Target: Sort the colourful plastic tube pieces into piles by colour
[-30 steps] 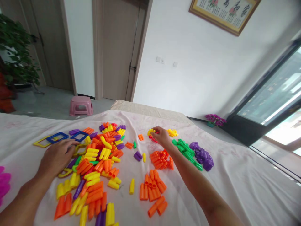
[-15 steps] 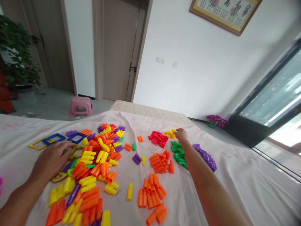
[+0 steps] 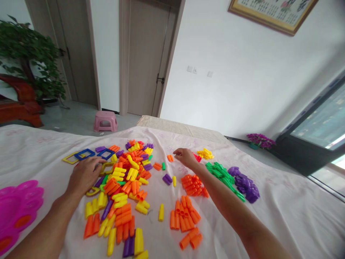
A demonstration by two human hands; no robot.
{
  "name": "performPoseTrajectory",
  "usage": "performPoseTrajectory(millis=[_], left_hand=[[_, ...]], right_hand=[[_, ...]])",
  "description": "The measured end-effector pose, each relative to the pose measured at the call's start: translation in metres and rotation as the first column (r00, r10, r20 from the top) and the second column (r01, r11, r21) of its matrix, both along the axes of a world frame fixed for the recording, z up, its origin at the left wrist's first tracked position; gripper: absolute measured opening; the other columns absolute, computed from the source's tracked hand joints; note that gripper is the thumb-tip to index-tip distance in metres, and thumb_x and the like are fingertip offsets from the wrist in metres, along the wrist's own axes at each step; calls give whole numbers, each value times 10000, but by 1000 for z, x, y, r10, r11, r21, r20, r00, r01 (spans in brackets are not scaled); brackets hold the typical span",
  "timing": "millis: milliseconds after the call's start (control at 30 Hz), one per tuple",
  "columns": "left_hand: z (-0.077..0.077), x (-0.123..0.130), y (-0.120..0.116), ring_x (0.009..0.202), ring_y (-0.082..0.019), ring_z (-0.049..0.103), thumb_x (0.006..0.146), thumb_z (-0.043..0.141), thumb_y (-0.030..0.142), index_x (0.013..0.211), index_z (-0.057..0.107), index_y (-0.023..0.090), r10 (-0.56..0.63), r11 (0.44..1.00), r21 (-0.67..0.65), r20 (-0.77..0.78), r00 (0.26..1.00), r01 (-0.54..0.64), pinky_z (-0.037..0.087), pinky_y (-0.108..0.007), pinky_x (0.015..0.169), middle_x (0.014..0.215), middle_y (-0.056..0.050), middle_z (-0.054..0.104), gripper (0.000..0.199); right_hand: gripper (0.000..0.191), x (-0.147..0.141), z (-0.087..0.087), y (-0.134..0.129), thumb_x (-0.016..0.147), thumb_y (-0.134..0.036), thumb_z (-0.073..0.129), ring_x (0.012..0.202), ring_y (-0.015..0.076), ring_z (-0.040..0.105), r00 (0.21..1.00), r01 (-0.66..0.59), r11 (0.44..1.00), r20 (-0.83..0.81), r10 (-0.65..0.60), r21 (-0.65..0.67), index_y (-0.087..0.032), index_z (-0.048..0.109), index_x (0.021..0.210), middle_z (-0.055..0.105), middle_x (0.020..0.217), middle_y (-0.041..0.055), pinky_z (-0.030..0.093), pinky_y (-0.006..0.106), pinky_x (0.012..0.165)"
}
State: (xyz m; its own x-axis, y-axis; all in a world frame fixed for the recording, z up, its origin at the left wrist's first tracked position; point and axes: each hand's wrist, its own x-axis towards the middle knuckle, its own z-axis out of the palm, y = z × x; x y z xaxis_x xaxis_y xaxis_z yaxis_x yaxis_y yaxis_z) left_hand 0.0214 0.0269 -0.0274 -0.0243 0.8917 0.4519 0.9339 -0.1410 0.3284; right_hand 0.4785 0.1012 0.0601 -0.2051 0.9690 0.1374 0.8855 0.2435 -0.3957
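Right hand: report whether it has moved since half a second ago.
Yes, leftward: the right hand has gone from right of the yellow pile to left of it.

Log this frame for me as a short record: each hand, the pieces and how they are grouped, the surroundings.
Left hand: at the left edge of the mixed pile, beside the blue square frames
Right hand: beside a small orange piece; any held piece cannot be made out
Single-colour heaps: yellow heap, green heap, purple heap, orange heap; red heap partly hidden by the right arm
Surface: pale cloth
Background: pink stool, framed picture
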Motion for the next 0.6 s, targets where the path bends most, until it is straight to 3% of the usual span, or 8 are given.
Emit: performPoseTrajectory(millis=[67,167,333,467,600], left_hand=[[-1,0,0,1179,-280,618,920,390,296,1071,732,178,-5,1000,12,6,1000,5,431,-431,1068,1213,-123,718,392],[-2,-1,-1,1182,-267,617,922,393,308,1064,734,186,6,1000,13,10,1000,-6,432,-407,1064,1227,-116,712,389],[-1,-2,1,1158,-247,618,930,381,317,1073,733,187,5,1000,-23,-17,1000,-6,428,-381,1044,1215,-102,720,402],[-9,-8,7,1154,-262,620,925,373,344,1079,729,188,-1,1000,-16,-34,999,1,426,-396,1043,1218,-104,721,418],[-20,-14,13,1137,-272,633,920,367,379,1087,722,203,-4,1000,-3,-54,999,3,447,-397,1005,1208,-96,728,429]], right_hand=[[369,-29,-6,-12,849,-290,720,920,184,709,990,-125,991,54,128,-55,-202,748,1206,776,1066,51,486,245,770],[511,-52,-12,-21,781,-317,793,977,217,695,958,-196,971,185,219,-137,-201,719,1273,748,1119,78,482,261,791],[355,-60,-13,-29,771,-262,775,1010,247,679,933,-211,962,258,251,-173,-197,773,1121,734,1103,92,481,280,792],[408,-44,-11,-42,761,-211,789,930,188,678,986,-164,984,20,165,-70,-177,733,1164,723,1105,82,498,261,783],[479,15,-5,-60,749,-166,776,851,153,667,970,20,996,-242,1,85,-174,689,1220,714,1061,59,518,260,757]])
